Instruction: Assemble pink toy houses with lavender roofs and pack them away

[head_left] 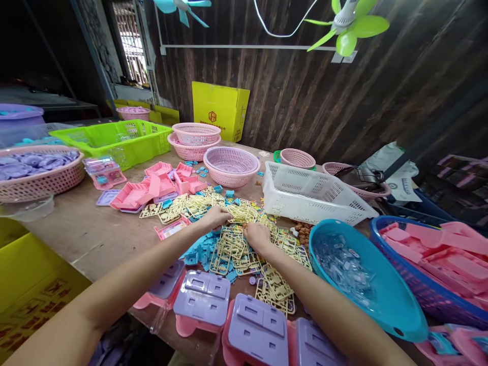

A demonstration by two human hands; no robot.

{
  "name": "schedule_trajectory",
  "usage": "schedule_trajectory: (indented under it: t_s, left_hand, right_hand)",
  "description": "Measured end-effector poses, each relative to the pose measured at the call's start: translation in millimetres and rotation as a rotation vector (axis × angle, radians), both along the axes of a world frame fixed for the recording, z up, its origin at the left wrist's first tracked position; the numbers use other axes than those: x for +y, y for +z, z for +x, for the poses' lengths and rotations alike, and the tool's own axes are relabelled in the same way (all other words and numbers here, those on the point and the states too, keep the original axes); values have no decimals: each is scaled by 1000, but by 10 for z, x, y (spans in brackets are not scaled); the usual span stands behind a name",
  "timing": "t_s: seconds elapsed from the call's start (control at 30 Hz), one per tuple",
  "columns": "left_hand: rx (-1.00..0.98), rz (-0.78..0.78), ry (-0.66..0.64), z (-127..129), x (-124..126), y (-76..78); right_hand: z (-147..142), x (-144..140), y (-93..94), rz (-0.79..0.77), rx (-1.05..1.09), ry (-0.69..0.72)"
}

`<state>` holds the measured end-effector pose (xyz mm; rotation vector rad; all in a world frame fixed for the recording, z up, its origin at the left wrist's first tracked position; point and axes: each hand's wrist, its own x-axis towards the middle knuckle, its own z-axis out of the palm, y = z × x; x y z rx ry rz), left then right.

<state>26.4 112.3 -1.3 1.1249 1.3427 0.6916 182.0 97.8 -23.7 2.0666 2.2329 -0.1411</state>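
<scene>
The left hand [216,218] and right hand [257,237] curl over cream plastic frames [231,245] heaped on the table [102,231]; whether either grips anything cannot be told. Blue pieces [199,250] lie alongside, purple-lidded boxes [259,328] nearer the body, a turquoise basin [400,305] rightward.

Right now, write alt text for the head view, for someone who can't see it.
A person's left hand and right hand are over heaped cream plastic frames and blue parts on a table. Purple-and-pink cases line the near edge; a white basket and a teal tub of clear pieces stand to the right.
</scene>
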Motion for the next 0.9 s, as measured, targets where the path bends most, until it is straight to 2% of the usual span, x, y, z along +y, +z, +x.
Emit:
schedule_trajectory:
  t_s: [0.17, 0.3, 0.37, 0.47, 0.53, 0.6, 0.67, 0.8, 0.83, 0.9]
  left_hand:
    - [-148, -165, -75, 183, -271, 110]
    - [-461, -218, -141, 455, -570, 201]
    - [-540, -215, -145, 574, -712, 240]
    - [-482, -189, -145, 674, -901, 308]
    - [-372, -139, -202, 706, -1028, 348]
    - [-198, -34, -349, 744, -1179, 369]
    - [28, 198, -550, 810, -1362, 360]
    - [535, 842, -909, 1022, -1713, 259]
    - [649, 942, -977, 1081, -1770, 229]
    - [835, 1020, -1079, 1186, -1831, 186]
  right_hand:
    - [103, -322, 273, 84, 58, 3]
    - [189, -769, 489, 156, 172, 72]
    - [296, -1012, 576, 170, 290, 77]
    - [577, -1420, 683, 157, 493, 3]
    - [788, -1747, 724, 178, 579, -59]
    - [939, -2112, 713, 195, 616, -91]
    - [992, -2473, 621, 189, 645, -89]
    - [896, -2987, 202, 244, 721, -6]
    - [871, -3054, 79, 277, 729, 4]
    - [858, -3121, -138, 367, 715, -11]
